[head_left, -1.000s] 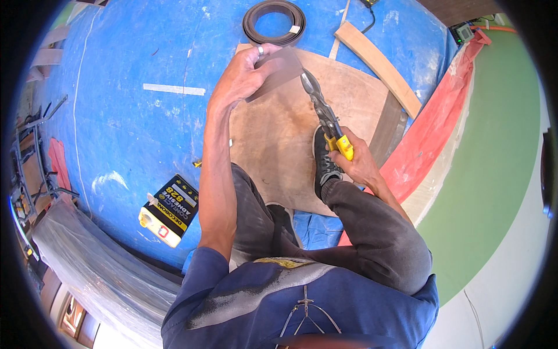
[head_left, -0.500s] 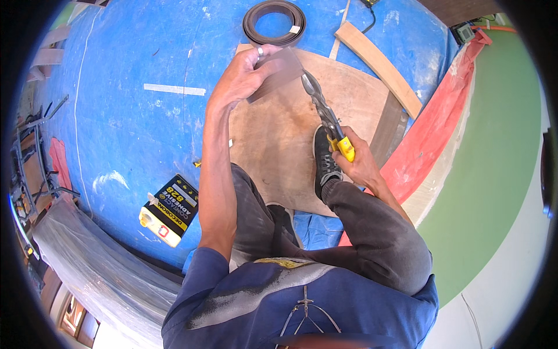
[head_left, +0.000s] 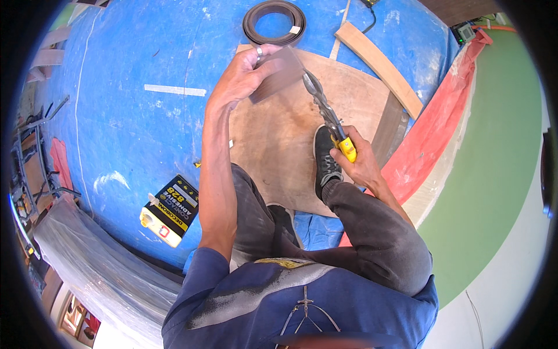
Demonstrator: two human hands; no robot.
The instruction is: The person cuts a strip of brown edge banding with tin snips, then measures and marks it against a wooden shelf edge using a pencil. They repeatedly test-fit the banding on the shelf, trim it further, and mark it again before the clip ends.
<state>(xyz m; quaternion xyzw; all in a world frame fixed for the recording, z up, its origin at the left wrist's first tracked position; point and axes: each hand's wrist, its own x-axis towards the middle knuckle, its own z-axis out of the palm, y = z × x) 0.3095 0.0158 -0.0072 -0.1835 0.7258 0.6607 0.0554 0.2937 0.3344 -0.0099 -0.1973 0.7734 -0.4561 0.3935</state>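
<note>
Blue plastic sheeting (head_left: 116, 145) underlies tan plywood (head_left: 279, 145). Above, the left hand (head_left: 247, 75) pinches a flat grey-brown strip (head_left: 278, 78); the right hand (head_left: 363, 160) wraps yellow-handled metal snips (head_left: 329, 115) at its edge, contact unclear. Likely cutting: next calls for steady squeezing.

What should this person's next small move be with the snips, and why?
Perhaps squeeze the snips with the right hand, since their tip appears to be at the edge of the thin brown sheet that the left hand holds.
</note>
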